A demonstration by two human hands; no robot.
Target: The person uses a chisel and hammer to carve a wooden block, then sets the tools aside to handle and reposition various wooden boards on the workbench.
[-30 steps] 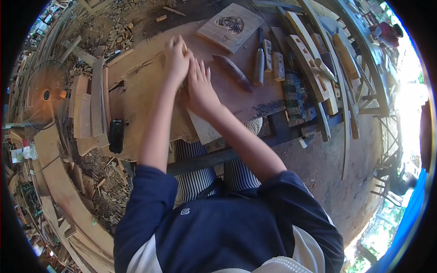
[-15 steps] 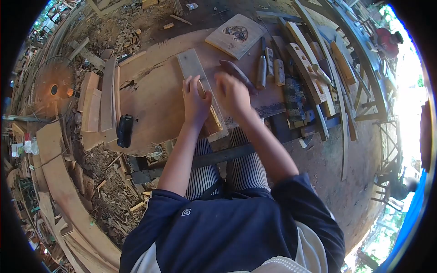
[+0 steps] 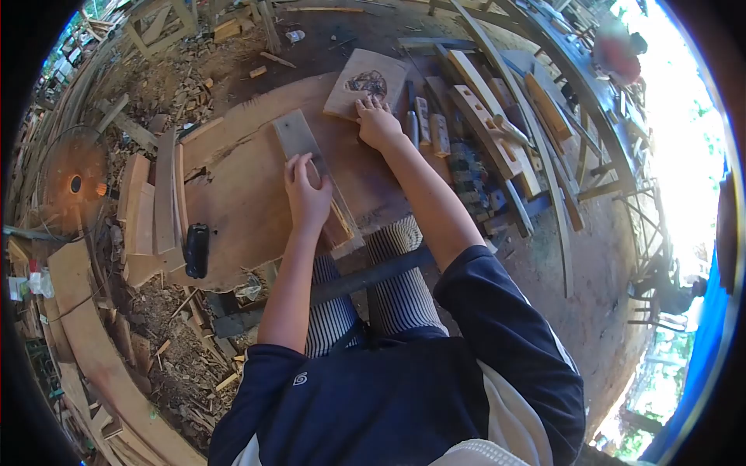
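My left hand rests on a narrow wooden strip, with thumb and fingers bent around its sides. The strip lies along a flat grey-brown plank, which slants across the wooden work surface. My right hand is stretched forward, fingers spread and touching the lower part of a square wooden board that bears a dark round design. Just right of that hand lie a grey metal cylinder-like tool and two small wooden blocks. My right forearm covers part of the work surface.
Long wooden bars, one with slots, lie stacked to the right. A black oblong object sits at the left edge near upright wood pieces. A fan stands farther left. Wood scraps cover the ground.
My right hand has moved forward from beside the plank onto the square board, its fingers spreading. My left hand stays on the strip. The whole view has shifted, so things appear farther left.
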